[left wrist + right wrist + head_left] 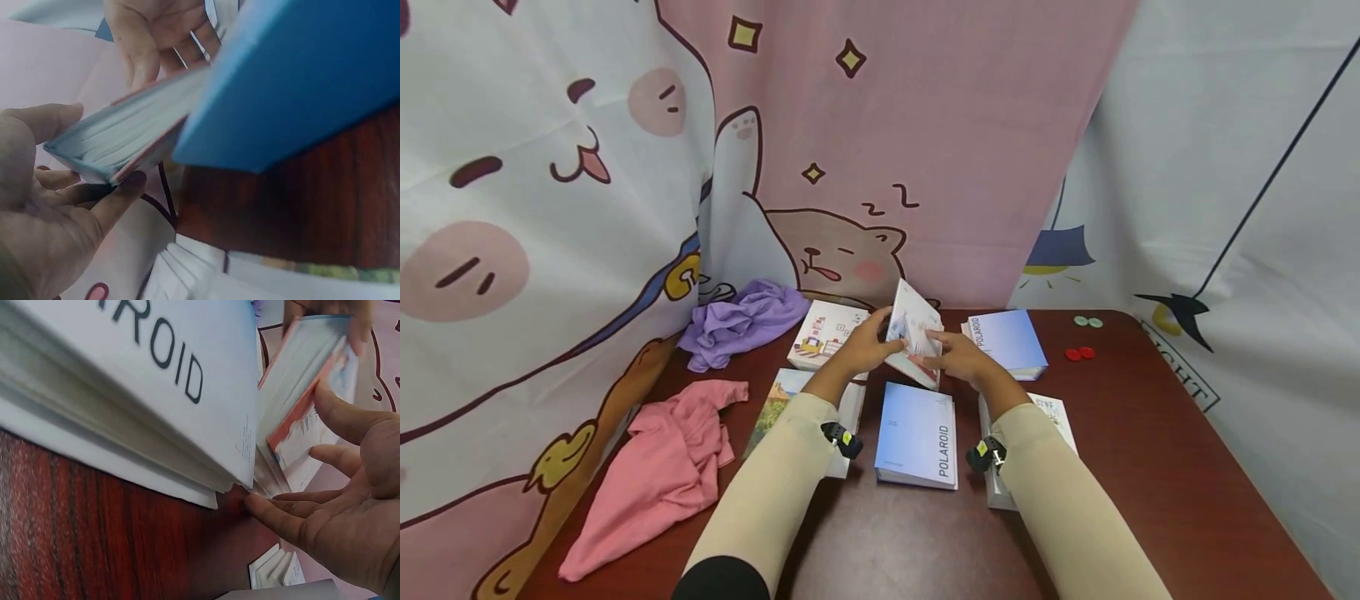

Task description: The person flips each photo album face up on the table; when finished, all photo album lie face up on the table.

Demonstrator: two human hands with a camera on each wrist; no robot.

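Both hands hold a thick book with a pale picture cover, raised and tilted at the back of the table. My left hand grips its left edge, thumb in front and fingers behind. My right hand holds the opposite side, fingertips on the cover near the edge; part of its grasp is hidden. White page edges and a red cover edge show in the right wrist view. Directly in front lies a blue POLAROID book. Another blue POLAROID book lies to the right of my right hand.
A white illustrated book and a landscape-covered book lie left. Another white book is partly under the right forearm. Purple cloth, pink cloth, red discs and pale green discs lie near the sides.
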